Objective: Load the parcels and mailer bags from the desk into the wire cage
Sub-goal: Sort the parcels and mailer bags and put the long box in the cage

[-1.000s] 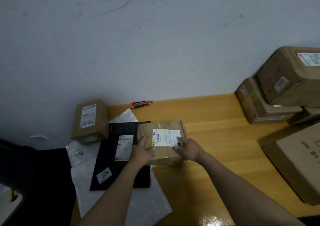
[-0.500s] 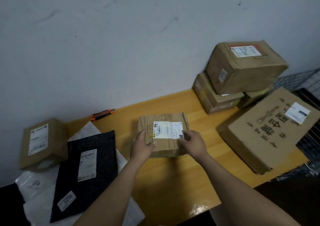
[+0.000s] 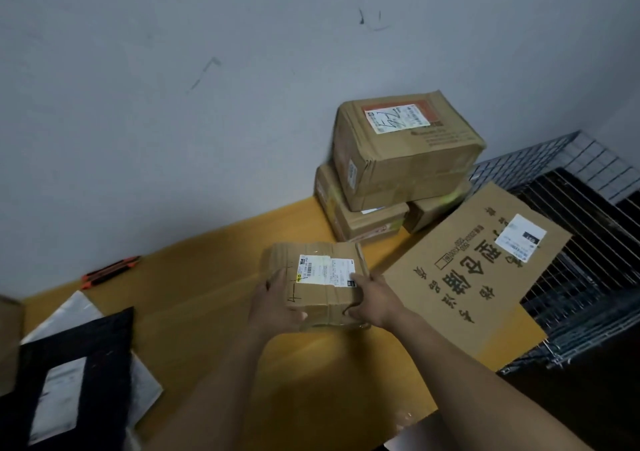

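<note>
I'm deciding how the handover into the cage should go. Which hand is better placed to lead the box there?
Probably the right hand. It grips the small box on the side facing the wire cage, which stands off the desk's right end. The left hand holds the far side, so it would trail.

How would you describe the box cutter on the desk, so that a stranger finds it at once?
Start at the wooden desk and follow its back edge along the grey wall toward the left. There lies the box cutter, slim and flat, behind the mailer bags. It is the only orange and black thing; all its neighbours are brown, black or white parcels.
</note>
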